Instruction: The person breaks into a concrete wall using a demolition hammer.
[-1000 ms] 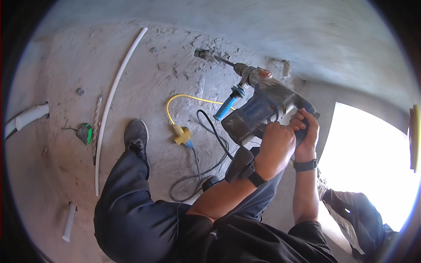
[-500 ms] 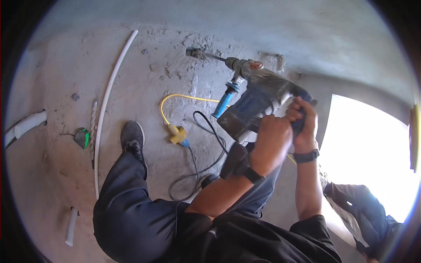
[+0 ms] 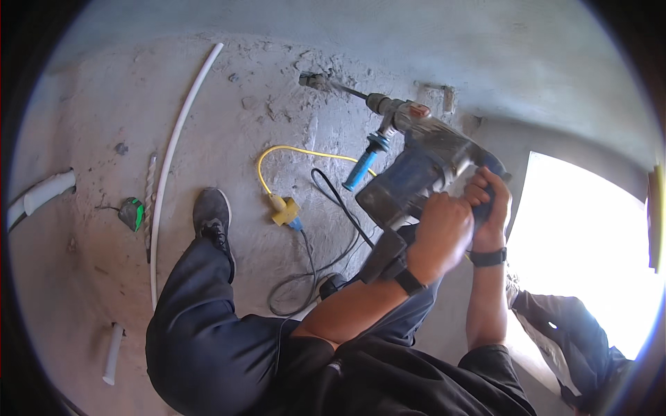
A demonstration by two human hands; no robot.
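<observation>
Layout of the floor (image 3: 260,253): at the far edge, a hole (image 3: 309,80); to its near right, the drill (image 3: 420,152), bit (image 3: 352,92) directed toward it. Successively leftward from the drill: plug connector (image 3: 284,210), shoe (image 3: 210,210), pipe (image 3: 179,125), second bit (image 3: 149,197) just beside the pipe, tape measure (image 3: 130,213).

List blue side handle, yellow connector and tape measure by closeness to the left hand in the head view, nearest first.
1. Blue side handle: up and left, on the drill.
2. Yellow connector: farther left, on the floor.
3. Tape measure: far left.
</observation>
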